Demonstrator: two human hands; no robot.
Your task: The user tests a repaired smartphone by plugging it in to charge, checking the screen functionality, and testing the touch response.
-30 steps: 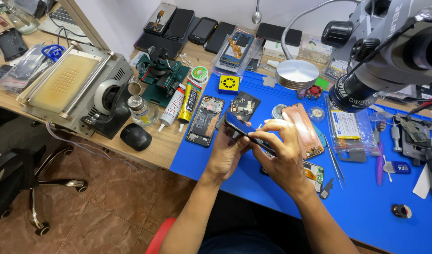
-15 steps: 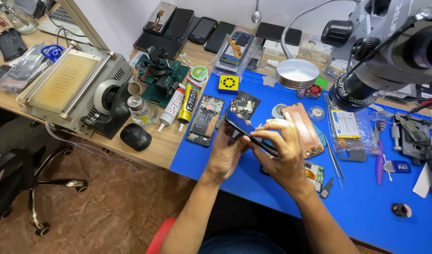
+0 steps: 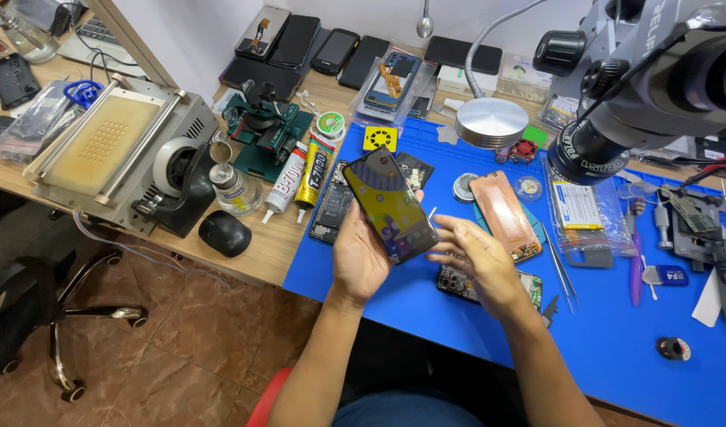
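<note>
One thin glass-faced phone (image 3: 393, 205), lit up and tilted above the blue mat (image 3: 426, 316), sits cradled in the left hand (image 3: 363, 257) while the right hand (image 3: 477, 261) hovers open-fingered beside it, so I'd say it's light, stiff, slick and fragile, best pinched by the side edges.

Bright, even light; sharp focus; wide-angle edge bending.

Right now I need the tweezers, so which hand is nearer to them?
Right. The right hand hovers open just left of the tweezers; the left hand, holding the phone, is farther left.
</note>
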